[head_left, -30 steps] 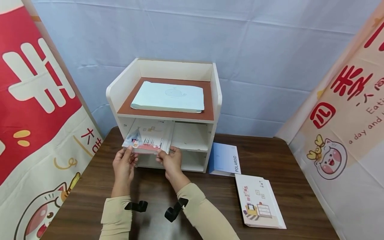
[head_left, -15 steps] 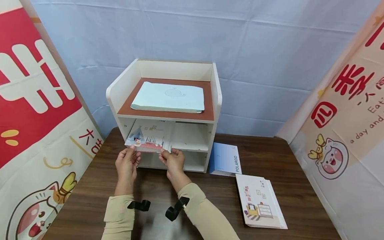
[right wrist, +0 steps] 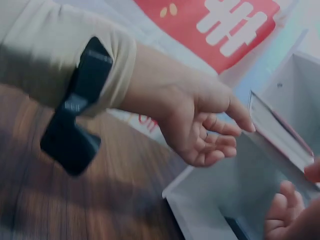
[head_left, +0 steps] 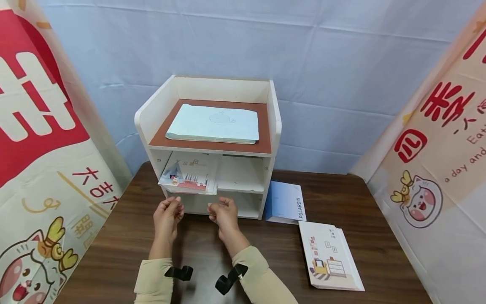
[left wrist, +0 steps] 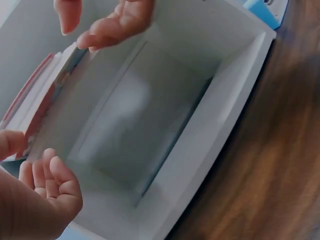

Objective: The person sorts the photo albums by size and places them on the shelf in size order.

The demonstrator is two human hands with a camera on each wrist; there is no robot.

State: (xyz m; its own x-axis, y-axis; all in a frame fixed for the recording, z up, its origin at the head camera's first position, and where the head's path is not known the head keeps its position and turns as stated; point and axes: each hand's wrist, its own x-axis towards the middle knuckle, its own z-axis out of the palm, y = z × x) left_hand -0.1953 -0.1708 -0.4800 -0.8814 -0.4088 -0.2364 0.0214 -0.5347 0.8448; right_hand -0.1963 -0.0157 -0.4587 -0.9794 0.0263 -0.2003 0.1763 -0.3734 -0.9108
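Observation:
A small stack of illustrated booklets (head_left: 190, 171) lies on the left side of the middle shelf of a white rack (head_left: 276, 126), its front edge at the shelf's edge. My left hand (head_left: 167, 215) is just below and in front of the stack's left corner, fingers loosely bent and holding nothing. To its right, my right hand (head_left: 224, 213) hovers before the rack with relaxed fingers, apart from the booklets. The left wrist view shows the booklets' edges (left wrist: 45, 90) between the two hands, with a gap between thumb and fingers on each.
A drawing pad with a whale sketch (head_left: 212, 122) lies on the brown top shelf. On the wooden table (head_left: 379, 236), right of the rack, are a blue and white POLAROID box (head_left: 284, 202) and another illustrated booklet stack (head_left: 330, 255). Printed cloths hang at both sides.
Both hands have let go of the booklets and drawn back toward the person. The booklets have slid slightly farther into the middle shelf and stay there.

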